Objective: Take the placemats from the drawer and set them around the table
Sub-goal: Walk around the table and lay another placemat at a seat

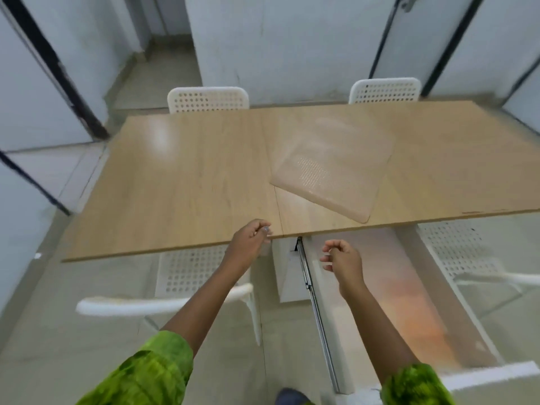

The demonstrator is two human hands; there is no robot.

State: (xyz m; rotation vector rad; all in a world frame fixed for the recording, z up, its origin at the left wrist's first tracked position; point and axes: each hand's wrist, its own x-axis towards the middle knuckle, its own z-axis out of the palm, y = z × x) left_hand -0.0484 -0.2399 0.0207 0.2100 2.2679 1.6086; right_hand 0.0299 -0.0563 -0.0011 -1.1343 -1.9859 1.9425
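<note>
A translucent placemat (336, 168) lies at an angle on the wooden table (181, 182), right of the middle and near the front edge; whether it is one mat or a stack I cannot tell. Below the table's front edge a white drawer (388, 299) stands pulled out toward me, with a metal slide rail (309, 290) along its left side. Its inside is shiny and blurred. My left hand (251, 238) is at the table's front edge with its fingers curled closed and nothing visibly in it. My right hand (342, 258) hovers over the drawer's left part, fingers loosely apart and empty.
Two white perforated chairs (208, 100) (385, 90) stand at the table's far side. Two more (187, 276) (467, 255) are tucked under the near side, left and right of the drawer. White walls and dark door frames surround the table.
</note>
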